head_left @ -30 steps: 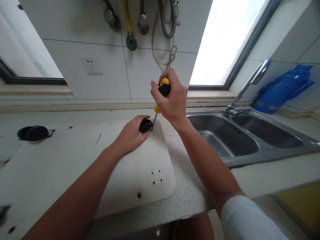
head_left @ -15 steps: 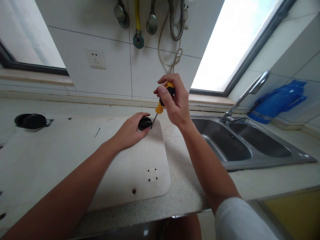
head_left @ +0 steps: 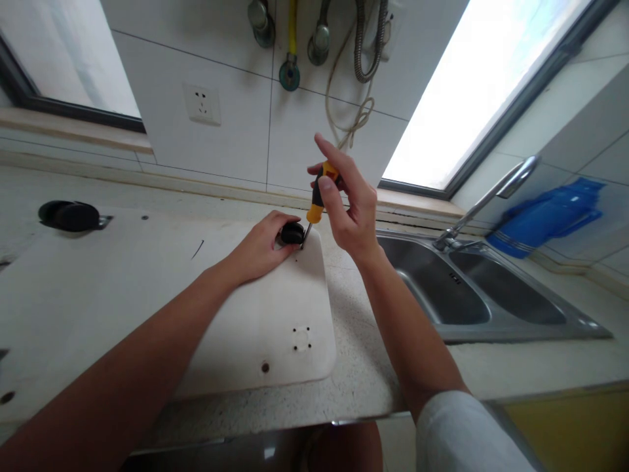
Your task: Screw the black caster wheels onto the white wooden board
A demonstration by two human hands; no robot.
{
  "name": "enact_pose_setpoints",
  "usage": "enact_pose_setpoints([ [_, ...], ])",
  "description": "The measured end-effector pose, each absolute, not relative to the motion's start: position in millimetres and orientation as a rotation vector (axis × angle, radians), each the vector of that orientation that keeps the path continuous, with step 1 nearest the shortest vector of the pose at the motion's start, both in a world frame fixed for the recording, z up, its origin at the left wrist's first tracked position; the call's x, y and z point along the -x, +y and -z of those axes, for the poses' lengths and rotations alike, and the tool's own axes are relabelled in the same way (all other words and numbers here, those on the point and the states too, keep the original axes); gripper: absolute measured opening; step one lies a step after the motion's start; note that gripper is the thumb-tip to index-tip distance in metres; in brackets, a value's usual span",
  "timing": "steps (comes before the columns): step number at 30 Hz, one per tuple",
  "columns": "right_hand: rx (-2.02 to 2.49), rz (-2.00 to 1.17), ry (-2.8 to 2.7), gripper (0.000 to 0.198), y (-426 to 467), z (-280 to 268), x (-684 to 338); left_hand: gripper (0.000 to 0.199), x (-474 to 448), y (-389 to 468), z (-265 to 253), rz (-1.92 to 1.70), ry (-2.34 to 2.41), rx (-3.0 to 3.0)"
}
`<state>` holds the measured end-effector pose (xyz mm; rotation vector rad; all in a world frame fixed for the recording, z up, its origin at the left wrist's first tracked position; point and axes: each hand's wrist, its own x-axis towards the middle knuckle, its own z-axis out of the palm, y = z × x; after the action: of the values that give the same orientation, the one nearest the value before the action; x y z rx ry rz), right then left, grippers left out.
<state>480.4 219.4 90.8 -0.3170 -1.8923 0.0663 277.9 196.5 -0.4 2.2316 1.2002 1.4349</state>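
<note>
Kitchen with white wall tiles, a speckled countertop (head_left: 363,387) across the lower frame, bright window (head_left: 472,78) upper right. A white board (head_left: 147,308) lies flat on the counter and fills the left and centre. Left hand (head_left: 260,249) sits mid-frame on the board's far right corner, fingers curled around a small black caster (head_left: 293,233) — holding it down against the board, grip closed on it. Right hand (head_left: 346,203) is just right of it and higher, thumb and fingers pinched on the yellow-and-black handle of a screwdriver (head_left: 317,200), index finger stretched upward; the shaft tilts down-left and the tip meets the board right beside the caster. A second black caster (head_left: 69,216) stands at the board's far left corner, well apart. Screw holes (head_left: 301,337) show in the board's near right corner. Steel double sink (head_left: 472,295) with faucet (head_left: 486,200) at right, blue jug (head_left: 545,219) behind it. Wall socket (head_left: 201,105) upper left of centre — hoses and valves (head_left: 314,39) hang at top centre.
</note>
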Motion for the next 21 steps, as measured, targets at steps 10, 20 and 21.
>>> enact_pose_setpoints([
  [10, 0.285, -0.044, -1.807, 0.045, 229, -78, -474, 0.046, -279, 198, 1, -1.493, 1.145, -2.181],
  [20, 0.294, 0.088, -1.703, 0.035, 224, -73, -473, 0.043, -282, 197, 2, -1.495, 1.103, -2.174],
  [21, 0.272, 0.081, -1.709, 0.034, 220, -74, -473, 0.043, -282, 196, 2, -1.496, 1.097, -2.175],
])
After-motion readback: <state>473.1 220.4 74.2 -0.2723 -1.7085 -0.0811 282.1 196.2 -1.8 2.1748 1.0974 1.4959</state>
